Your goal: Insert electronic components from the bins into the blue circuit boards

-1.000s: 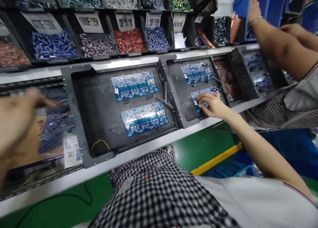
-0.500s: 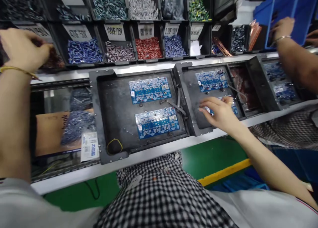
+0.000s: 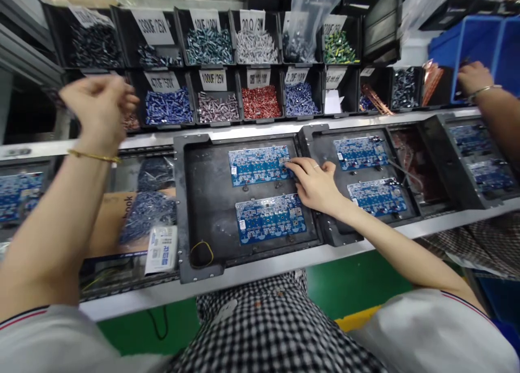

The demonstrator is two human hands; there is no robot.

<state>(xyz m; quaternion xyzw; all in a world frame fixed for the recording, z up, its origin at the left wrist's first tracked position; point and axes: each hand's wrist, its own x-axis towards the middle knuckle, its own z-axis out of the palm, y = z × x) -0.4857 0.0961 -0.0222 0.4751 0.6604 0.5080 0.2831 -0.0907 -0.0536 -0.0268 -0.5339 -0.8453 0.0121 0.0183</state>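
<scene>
My left hand (image 3: 99, 108) is raised in front of the bin at the left end of the lower row, its fingers curled together; whatever they hold is too small to make out. My right hand (image 3: 317, 186) reaches over the divider of the black tray (image 3: 203, 200), with its fingertips at the right end of the upper blue circuit board (image 3: 258, 164). Whether those fingers pinch a part cannot be seen. Below it lies a second blue board (image 3: 270, 218). Two more boards (image 3: 361, 152) lie in the tray to the right.
Labelled bins of components (image 3: 260, 102) line the back. A co-worker's hand (image 3: 477, 78) is at a blue bin (image 3: 475, 43) on the right. Left of the tray are cardboard (image 3: 109, 221) and plastic bags (image 3: 150, 213).
My right hand has moved left from the right tray to the upper board. My left hand has come away from the bin, fingers curled. The camera view has shifted left.
</scene>
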